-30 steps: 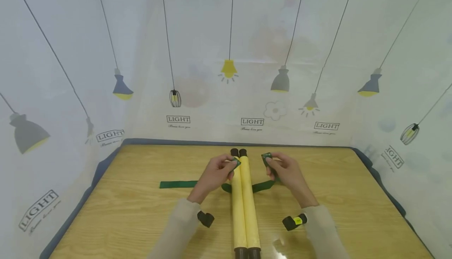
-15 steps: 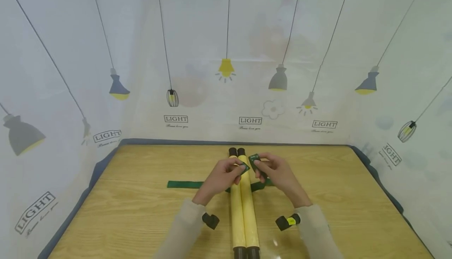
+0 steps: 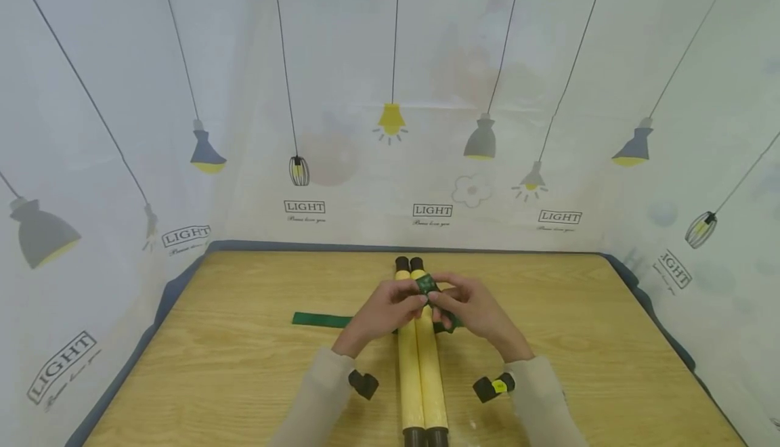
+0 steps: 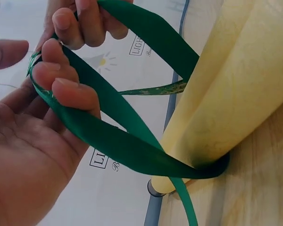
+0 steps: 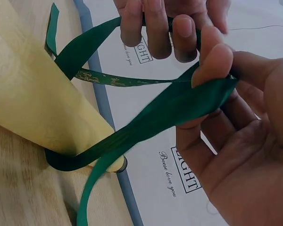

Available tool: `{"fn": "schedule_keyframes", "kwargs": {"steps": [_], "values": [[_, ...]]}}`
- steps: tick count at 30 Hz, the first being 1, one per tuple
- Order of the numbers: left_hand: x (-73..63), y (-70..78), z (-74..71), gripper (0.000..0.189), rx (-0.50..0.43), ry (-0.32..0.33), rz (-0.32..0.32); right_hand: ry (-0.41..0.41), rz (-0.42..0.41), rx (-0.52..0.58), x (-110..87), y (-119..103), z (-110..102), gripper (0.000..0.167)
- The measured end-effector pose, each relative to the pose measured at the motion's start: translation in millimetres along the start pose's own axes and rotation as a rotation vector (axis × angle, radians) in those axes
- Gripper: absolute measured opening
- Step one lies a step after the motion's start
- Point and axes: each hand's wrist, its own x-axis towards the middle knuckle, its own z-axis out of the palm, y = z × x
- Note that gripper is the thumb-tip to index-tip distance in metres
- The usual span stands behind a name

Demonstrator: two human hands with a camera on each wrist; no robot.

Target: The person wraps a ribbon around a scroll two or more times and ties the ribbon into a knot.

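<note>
Two pale yellow scroll-like rolls [image 3: 411,366] with dark end caps lie side by side, pointing away from me. A green ribbon [image 4: 127,153] with gold print on one face passes beneath them and rises in loops on both sides. Above the rolls my left hand [image 3: 386,308] pinches one part of the ribbon. Close against it, my right hand [image 3: 478,305] grips another part between thumb and fingers. In the right wrist view the ribbon [image 5: 198,99] runs over the right fingers, and the hands nearly meet. The fingers hide where the ribbon's parts cross.
A loose ribbon tail [image 3: 319,320] lies flat on the wood-grain table [image 3: 213,366] to the left. Behind the table's blue-edged far side rises a pale wall covering [image 3: 341,95] printed with lamps. Dark straps [image 3: 363,385] sit at both wrists.
My hands have come together over the rolls, the right moving left and the left slightly right. The ribbon parts they hold now overlap, and the left tail has shifted a little right.
</note>
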Motion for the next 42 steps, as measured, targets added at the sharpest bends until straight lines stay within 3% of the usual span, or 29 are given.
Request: {"fn": "schedule_keyframes", "kwargs": {"steps": [6,11,18,22,26,30,34,38,42], "values": [[-1.6,3.5,-1.5,0.038,0.039,0.006,-0.011,-0.070,0.013,-0.052,0.1,-1,0,0.040],[-1.8,7.6,-1.0,0.040,0.140,0.106,-0.031,-0.083,0.019,-0.152,1.2,-3,2,0.025],[-2.6,7.8,1.6,0.027,0.241,0.278,-0.032,0.016,0.025,-0.241,2.1,-3,3,0.021],[-2.1,8.2,5.3,0.019,0.252,0.365,-0.044,0.042,0.022,-0.278,1.1,-5,4,0.024],[-0.7,7.8,6.9,0.022,0.192,0.421,-0.040,0.049,0.003,-0.314,0.6,-6,5,0.027],[-0.3,7.0,4.1,0.022,0.211,0.392,-0.021,0.049,-0.012,-0.348,0.1,-5,4,0.029],[-1.4,6.0,-0.4,0.015,0.367,0.306,-0.030,0.060,-0.005,-0.379,-1.2,-4,3,0.030],[-1.8,2.9,-4.0,0.028,0.487,0.205,-0.037,0.067,0.001,-0.395,-2.4,-2,0,0.028],[-2.9,1.6,-4.5,0.034,0.525,0.139,-0.042,0.060,0.005,-0.395,-3.0,0,-1,0.027]]}}
